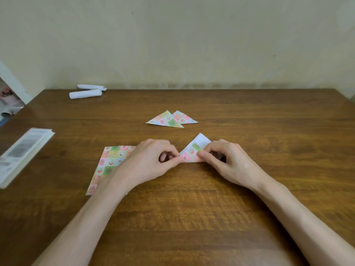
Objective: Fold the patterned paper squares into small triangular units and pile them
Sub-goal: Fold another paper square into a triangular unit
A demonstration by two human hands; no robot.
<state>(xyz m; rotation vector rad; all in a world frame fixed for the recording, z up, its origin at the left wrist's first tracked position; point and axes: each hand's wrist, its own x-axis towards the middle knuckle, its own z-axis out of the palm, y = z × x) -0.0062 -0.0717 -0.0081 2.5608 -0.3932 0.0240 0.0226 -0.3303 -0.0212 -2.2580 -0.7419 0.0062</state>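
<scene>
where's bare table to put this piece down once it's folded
Bare wood lies right of the two finished triangles, out to the right edge of the table, and between the triangles and the white rolls. The near-left is crowded: the patterned sheet, the book and the left hand.

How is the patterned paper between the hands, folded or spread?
Folded: the pastel patterned paper forms a triangle, white back showing, pinched by left hand and right hand.

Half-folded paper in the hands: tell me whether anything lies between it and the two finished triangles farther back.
Nothing visible does. Only bare table lies between the half-folded paper, pinched by the left hand and right hand, and the finished triangles beyond it. The unfolded sheet lies off to the left.
</scene>
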